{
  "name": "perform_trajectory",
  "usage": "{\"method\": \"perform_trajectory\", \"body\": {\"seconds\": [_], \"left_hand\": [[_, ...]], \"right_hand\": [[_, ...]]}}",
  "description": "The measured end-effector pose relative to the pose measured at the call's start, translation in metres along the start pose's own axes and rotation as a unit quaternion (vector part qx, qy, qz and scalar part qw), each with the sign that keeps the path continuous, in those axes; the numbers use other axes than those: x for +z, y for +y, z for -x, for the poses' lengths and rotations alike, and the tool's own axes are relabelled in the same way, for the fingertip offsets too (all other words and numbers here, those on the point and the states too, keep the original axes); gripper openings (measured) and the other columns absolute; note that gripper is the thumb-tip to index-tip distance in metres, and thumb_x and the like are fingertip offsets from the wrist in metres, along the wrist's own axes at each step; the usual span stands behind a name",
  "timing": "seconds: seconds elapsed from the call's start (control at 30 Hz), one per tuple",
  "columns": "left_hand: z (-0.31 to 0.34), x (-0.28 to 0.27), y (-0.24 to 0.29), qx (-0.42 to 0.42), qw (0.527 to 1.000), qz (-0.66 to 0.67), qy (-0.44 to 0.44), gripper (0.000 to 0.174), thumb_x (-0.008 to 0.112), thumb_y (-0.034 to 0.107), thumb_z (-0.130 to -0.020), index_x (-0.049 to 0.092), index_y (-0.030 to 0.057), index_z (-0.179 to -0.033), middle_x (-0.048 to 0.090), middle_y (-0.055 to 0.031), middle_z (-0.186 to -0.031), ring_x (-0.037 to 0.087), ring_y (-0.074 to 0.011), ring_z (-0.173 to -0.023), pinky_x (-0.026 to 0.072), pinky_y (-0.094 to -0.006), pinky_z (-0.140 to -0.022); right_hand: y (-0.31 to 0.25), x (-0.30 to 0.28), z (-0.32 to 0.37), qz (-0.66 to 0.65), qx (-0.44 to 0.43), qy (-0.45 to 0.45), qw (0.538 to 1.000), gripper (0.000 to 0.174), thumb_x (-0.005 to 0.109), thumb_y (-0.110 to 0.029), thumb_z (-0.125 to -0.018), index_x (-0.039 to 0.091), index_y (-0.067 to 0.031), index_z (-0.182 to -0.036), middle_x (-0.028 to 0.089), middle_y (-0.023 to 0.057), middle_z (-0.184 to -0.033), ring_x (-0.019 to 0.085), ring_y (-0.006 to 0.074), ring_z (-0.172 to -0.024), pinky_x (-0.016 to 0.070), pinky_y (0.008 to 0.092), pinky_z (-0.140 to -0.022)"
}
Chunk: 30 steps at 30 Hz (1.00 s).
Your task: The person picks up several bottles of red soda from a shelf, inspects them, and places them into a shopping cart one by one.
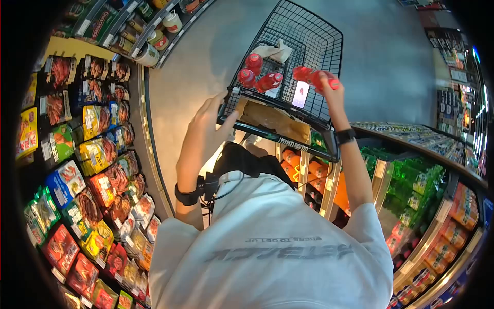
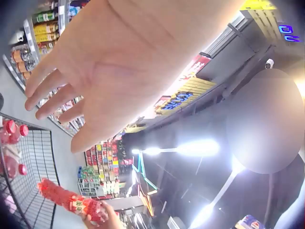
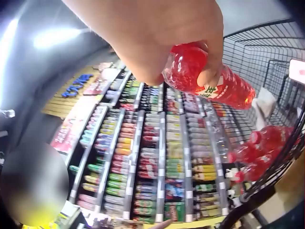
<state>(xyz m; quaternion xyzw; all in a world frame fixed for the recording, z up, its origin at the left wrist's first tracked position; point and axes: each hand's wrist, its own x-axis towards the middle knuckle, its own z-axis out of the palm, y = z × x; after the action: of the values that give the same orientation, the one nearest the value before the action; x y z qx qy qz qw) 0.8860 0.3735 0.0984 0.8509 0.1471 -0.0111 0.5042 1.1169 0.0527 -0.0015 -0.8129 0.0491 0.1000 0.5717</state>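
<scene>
My right hand (image 1: pixel 333 98) grips a bottle of red drink (image 1: pixel 307 75) above the right part of the shopping cart (image 1: pixel 341 51). In the right wrist view that bottle (image 3: pixel 228 88) lies almost level, its label facing the camera and fingers wrapped around one end. Three similar red bottles (image 1: pixel 269 81) are inside the cart on the left. Beside the cart handle (image 1: pixel 265 135), at its left end, my left hand (image 1: pixel 202 131) holds nothing. Its fingers (image 2: pixel 57 93) are extended and spread in the left wrist view.
A lit phone (image 1: pixel 300 95) sits at the near side of the cart, and a white crumpled item (image 1: pixel 278 51) lies deeper in. Packaged-food shelves (image 1: pixel 98 170) line the left, drink shelves (image 1: pixel 411 195) the right. Grey floor (image 1: pixel 391 72) stretches around the cart.
</scene>
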Motion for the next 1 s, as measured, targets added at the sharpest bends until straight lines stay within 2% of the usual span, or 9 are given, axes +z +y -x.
{"method": "perform_trajectory", "body": {"seconds": [0.1, 0.13, 0.3, 0.47, 0.57, 0.67, 0.8, 0.9, 1.0], "left_hand": [[0.007, 0.000, -0.001, -0.017, 1.000, -0.001, 0.015, 0.052, 0.074, 0.021, -0.100, 0.057, -0.0007, -0.144, 0.070, -0.0208, -0.123, 0.068, -0.0311, -0.118, 0.0509, -0.0393, -0.102], [0.007, 0.002, -0.002, -0.022, 1.000, 0.016, 0.008, 0.052, 0.074, 0.019, -0.100, 0.057, 0.0000, -0.145, 0.070, -0.0201, -0.123, 0.068, -0.0306, -0.117, 0.0507, -0.0397, -0.102], [0.003, 0.017, -0.010, -0.057, 0.998, -0.005, 0.005, 0.051, 0.073, 0.018, -0.099, 0.057, -0.0012, -0.144, 0.070, -0.0192, -0.121, 0.068, -0.0298, -0.113, 0.0511, -0.0388, -0.101], [-0.005, 0.025, -0.001, -0.072, 0.997, -0.001, -0.004, 0.051, 0.073, 0.018, -0.099, 0.057, -0.0005, -0.144, 0.069, -0.0197, -0.121, 0.068, -0.0296, -0.112, 0.0524, -0.0386, -0.099], [-0.009, 0.030, 0.005, -0.072, 0.997, -0.003, -0.020, 0.052, 0.073, 0.021, -0.100, 0.057, 0.0000, -0.145, 0.069, -0.0200, -0.121, 0.068, -0.0302, -0.112, 0.0532, -0.0389, -0.098], [-0.015, 0.031, 0.008, -0.058, 0.998, -0.027, -0.029, 0.053, 0.072, 0.023, -0.100, 0.056, 0.0006, -0.146, 0.069, -0.0207, -0.123, 0.068, -0.0312, -0.113, 0.0537, -0.0393, -0.097], [-0.022, 0.033, 0.015, -0.048, 0.997, -0.037, -0.043, 0.054, 0.071, 0.025, -0.101, 0.056, 0.0033, -0.148, 0.069, -0.0216, -0.125, 0.069, -0.0324, -0.115, 0.0544, -0.0401, -0.096], [-0.025, 0.034, 0.015, -0.045, 0.997, -0.047, -0.052, 0.054, 0.071, 0.026, -0.101, 0.056, 0.0049, -0.148, 0.069, -0.0218, -0.126, 0.069, -0.0330, -0.115, 0.0551, -0.0404, -0.095], [-0.029, 0.036, 0.013, -0.032, 0.996, -0.067, -0.052, 0.054, 0.071, 0.026, -0.101, 0.056, 0.0049, -0.148, 0.069, -0.0218, -0.126, 0.069, -0.0332, -0.115, 0.0557, -0.0405, -0.094]], "right_hand": [[0.054, 0.009, -0.028, 0.079, -0.027, -0.049, 0.995, 0.040, 0.075, -0.033, -0.098, 0.074, 0.0020, -0.117, 0.075, 0.0078, -0.093, 0.072, 0.0143, -0.073, 0.0610, 0.0289, -0.062], [0.072, 0.014, -0.034, 0.066, 0.028, -0.050, 0.996, 0.039, 0.076, -0.032, -0.097, 0.074, 0.0015, -0.117, 0.075, 0.0072, -0.090, 0.071, 0.0131, -0.069, 0.0586, 0.0272, -0.060], [0.155, 0.020, -0.055, 0.095, 0.046, -0.170, 0.980, 0.051, 0.078, -0.039, -0.094, 0.072, 0.0030, -0.121, 0.077, 0.0100, -0.100, 0.072, 0.0156, -0.084, 0.0591, 0.0329, -0.074], [0.116, 0.027, -0.039, 0.184, 0.049, -0.231, 0.954, 0.067, 0.079, -0.035, -0.092, 0.057, 0.0040, -0.142, 0.072, 0.0167, -0.121, 0.072, 0.0189, -0.101, 0.0619, 0.0303, -0.079], [0.147, 0.016, -0.052, 0.180, 0.027, -0.270, 0.945, 0.075, 0.080, -0.038, -0.090, 0.054, 0.0041, -0.146, 0.071, 0.0184, -0.124, 0.072, 0.0217, -0.105, 0.0620, 0.0317, -0.081], [0.104, 0.015, -0.037, 0.158, 0.118, -0.279, 0.940, 0.084, 0.080, -0.044, -0.088, 0.050, 0.0045, -0.151, 0.070, 0.0212, -0.127, 0.072, 0.0253, -0.110, 0.0602, 0.0351, -0.090], [0.116, 0.009, -0.042, 0.235, -0.020, -0.255, 0.938, 0.086, 0.079, -0.045, -0.087, 0.050, 0.0033, -0.152, 0.071, 0.0240, -0.126, 0.072, 0.0308, -0.113, 0.0559, 0.0387, -0.099], [0.124, 0.009, -0.047, 0.210, 0.010, -0.268, 0.940, 0.084, 0.080, -0.049, -0.090, 0.049, -0.0063, -0.155, 0.072, 0.0204, -0.123, 0.074, 0.0229, -0.101, 0.0605, 0.0346, -0.085], [0.123, 0.008, -0.048, 0.238, -0.047, -0.257, 0.936, 0.082, 0.080, -0.049, -0.090, 0.051, -0.0058, -0.154, 0.074, 0.0190, -0.118, 0.075, 0.0232, -0.096, 0.0604, 0.0345, -0.085]]}}
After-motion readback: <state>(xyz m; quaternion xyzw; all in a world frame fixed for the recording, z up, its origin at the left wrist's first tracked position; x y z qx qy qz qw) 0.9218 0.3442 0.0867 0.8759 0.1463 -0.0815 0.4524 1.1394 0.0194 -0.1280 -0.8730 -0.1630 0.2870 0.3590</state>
